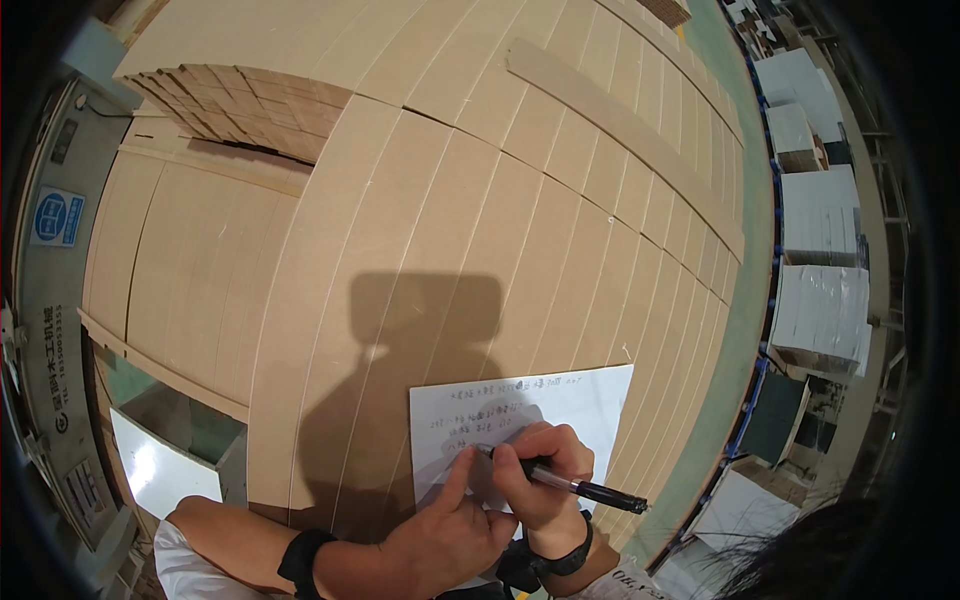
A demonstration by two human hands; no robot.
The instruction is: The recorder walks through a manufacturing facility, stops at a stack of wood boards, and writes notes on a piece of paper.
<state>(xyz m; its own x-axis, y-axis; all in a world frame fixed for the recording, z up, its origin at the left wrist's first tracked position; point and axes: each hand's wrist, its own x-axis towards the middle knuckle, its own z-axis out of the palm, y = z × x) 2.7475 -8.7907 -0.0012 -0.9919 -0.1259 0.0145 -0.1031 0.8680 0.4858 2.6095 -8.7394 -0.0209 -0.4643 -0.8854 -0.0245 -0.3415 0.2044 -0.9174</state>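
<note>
A white sheet of paper [600, 400] with several lines of handwriting lies on the light brown boards [430, 220]. My right hand [545, 470] grips a pen [600, 494] with a clear barrel and black ends. Its tip is at the paper, by the lowest written line. Resting on the sheet's lower left part, my left hand [440, 540] stretches its index finger toward the pen tip, with the other fingers partly curled. Nothing shows in that hand. Both wrists wear black bands, and my forearms cover the paper's lower edge.
One loose narrow board [620, 130] lies across the far boards. Stacked strips [240, 105] rise at the far left, beside a grey machine [60, 300]. A white panel [170, 450] stands at lower left. Wrapped white stacks [820, 310] line the right side past a green floor.
</note>
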